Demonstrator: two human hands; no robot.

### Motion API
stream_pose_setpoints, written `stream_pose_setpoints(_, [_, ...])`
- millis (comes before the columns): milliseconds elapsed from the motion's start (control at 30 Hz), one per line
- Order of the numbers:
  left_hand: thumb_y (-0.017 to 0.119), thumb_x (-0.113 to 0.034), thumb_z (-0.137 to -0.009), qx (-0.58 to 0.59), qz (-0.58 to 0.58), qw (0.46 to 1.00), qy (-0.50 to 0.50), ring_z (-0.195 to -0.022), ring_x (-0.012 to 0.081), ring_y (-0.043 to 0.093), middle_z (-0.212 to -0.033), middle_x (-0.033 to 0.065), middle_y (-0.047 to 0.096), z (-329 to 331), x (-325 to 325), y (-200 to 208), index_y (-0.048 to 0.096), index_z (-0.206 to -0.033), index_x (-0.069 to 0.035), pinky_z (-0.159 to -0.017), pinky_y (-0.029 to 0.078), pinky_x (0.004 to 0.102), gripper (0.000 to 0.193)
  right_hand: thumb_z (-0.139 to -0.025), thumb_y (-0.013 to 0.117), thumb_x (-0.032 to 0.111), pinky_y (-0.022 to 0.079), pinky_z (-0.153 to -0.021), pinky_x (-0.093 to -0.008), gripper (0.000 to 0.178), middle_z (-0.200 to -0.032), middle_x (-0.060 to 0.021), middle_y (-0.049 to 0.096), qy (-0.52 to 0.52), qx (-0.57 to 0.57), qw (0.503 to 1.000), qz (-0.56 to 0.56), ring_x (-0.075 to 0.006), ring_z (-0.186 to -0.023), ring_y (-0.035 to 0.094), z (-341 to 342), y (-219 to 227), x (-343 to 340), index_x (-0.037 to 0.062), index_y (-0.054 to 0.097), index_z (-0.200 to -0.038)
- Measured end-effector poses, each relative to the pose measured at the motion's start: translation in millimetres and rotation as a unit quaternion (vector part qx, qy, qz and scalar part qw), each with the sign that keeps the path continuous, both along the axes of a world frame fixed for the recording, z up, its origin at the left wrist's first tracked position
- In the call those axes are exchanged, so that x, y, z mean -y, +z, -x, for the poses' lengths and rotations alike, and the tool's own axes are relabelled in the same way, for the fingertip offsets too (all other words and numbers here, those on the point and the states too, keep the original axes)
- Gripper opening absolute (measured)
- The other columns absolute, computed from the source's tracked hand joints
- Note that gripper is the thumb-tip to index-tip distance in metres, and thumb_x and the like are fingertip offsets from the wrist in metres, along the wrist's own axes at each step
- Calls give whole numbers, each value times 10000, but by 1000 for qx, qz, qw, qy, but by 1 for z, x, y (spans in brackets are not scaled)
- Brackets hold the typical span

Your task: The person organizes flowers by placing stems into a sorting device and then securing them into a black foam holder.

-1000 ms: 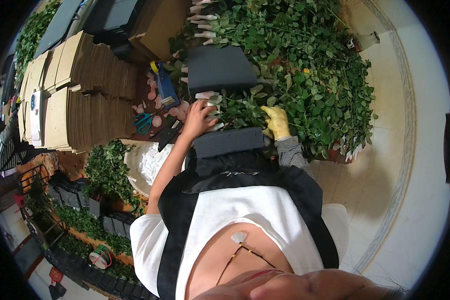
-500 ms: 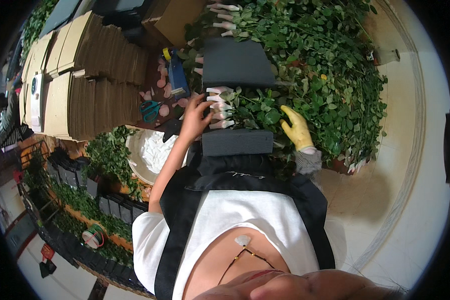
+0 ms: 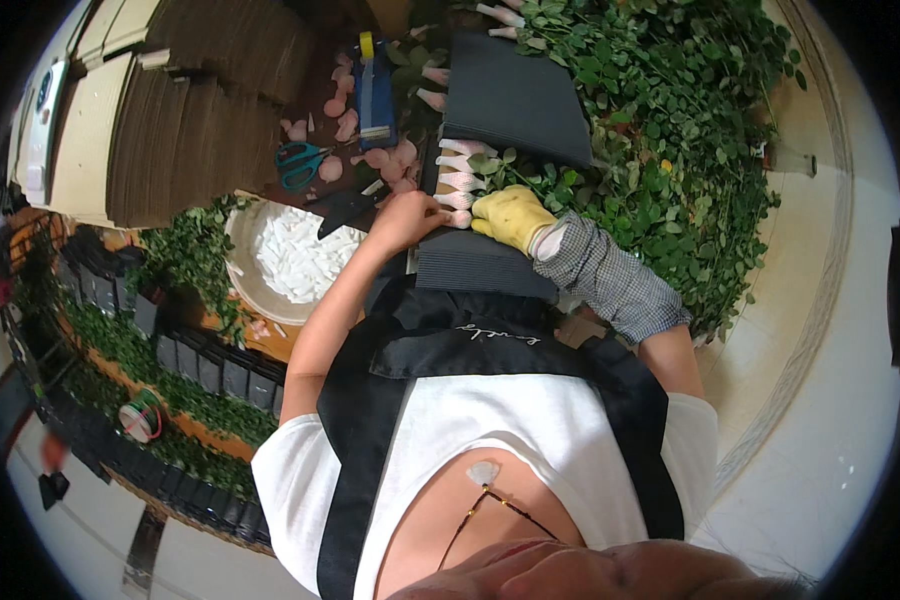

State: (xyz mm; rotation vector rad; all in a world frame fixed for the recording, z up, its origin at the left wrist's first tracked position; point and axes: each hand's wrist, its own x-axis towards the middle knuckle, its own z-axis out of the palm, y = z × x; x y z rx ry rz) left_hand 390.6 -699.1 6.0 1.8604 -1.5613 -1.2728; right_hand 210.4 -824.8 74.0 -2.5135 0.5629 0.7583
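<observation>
Several pink rosebuds in white mesh sleeves [image 3: 462, 181] lie in a row on a dark grey corrugated board, leafy stems pointing right. My bare left hand [image 3: 408, 220] pinches the tip of the nearest rose [image 3: 458, 218]. Just right of that bud, my right hand [image 3: 511, 217], in a yellow glove and checked sleeve, is closed around the neck of the same rose; its fingertips are partly hidden. One folded part of the board [image 3: 515, 95] covers the stems beyond the row. The board's near fold [image 3: 485, 272] rests against my black apron.
Loose leafy rose stems [image 3: 670, 180] pile up on the right. At left stand a blue tape dispenser [image 3: 375, 100], teal scissors [image 3: 298, 167], scattered pink petals [image 3: 400, 160], a bowl of white sleeves [image 3: 242, 268] and stacked cardboard [image 3: 190, 130]. A glass bottle [image 3: 792, 160] lies far right.
My right hand has moved left from the foliage to the nearest rosebud and closed. My left hand has shifted nearer to me, onto that bud's tip. The whole view has shifted slightly.
</observation>
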Motion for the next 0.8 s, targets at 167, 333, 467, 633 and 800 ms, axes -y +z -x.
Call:
stream_pose_setpoints(167, [591,-176,-975,-274,75,941,186,-713,114,531,-763,34,594,11,-17,-35,675,-938,17,-660,458,309,214,-889,683,288,556,-792,-397,216,-884,-139,732,-13,-26,999,15,-312,-851,710,8,-24,0,87,743,-944])
stream_pose_setpoints(333, [513,-103,-963,-305,117,808,490,-701,80,535,-794,3,587,-14,-25,19,658,-898,-17,-628,439,249,181,-908,669,329,555,-790,-411,266,-886,-130,737,-36,16,999,-23,-309,-857,712,22,-23,0,86,732,-994])
stream_pose_setpoints(467, [591,-180,-971,-202,74,914,344,-636,125,551,-690,47,584,-15,-28,1,578,-812,-5,-584,445,304,237,-918,679,375,551,-793,-402,308,-925,-124,743,-47,23,998,22,-287,-868,716,-2,24,6,80,728,-988])
stream_pose_setpoints(633, [732,-458,-882,59,62,985,150,-713,411,653,-811,213,679,14,8,15,683,-935,-15,-648,499,467,449,-890,691,323,548,-761,-390,253,-868,-117,749,43,-32,994,93,-276,-858,725,2,-16,2,73,731,-897])
stream_pose_setpoints(800, [691,-249,-926,-121,152,979,62,-783,310,663,-891,166,677,6,8,-4,695,-919,-16,-706,516,385,233,-834,672,191,544,-654,-401,118,-738,-109,720,18,101,988,119,-290,-688,710,18,-39,7,117,715,-753])
